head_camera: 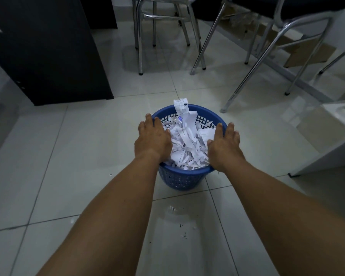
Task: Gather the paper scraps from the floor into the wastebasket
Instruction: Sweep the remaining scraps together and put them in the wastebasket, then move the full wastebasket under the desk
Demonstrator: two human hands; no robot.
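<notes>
A blue plastic wastebasket (181, 179) with a lattice wall stands on the tiled floor, heaped with white paper scraps (187, 144). One long strip sticks up past the far rim. My left hand (152, 139) lies palm down over the left rim, fingers spread, thumb touching the paper. My right hand (223, 145) lies the same way over the right rim, thumb against the pile. Neither hand closes around anything. A few tiny paper bits (184, 229) dot the floor near me.
A dark cabinet (48, 48) stands at the left. Chrome chair legs (141, 36) and a slanted metal frame (253, 70) crowd the floor behind the basket. A white furniture edge (331, 140) is at the right, cardboard (307, 54) lies at the far right.
</notes>
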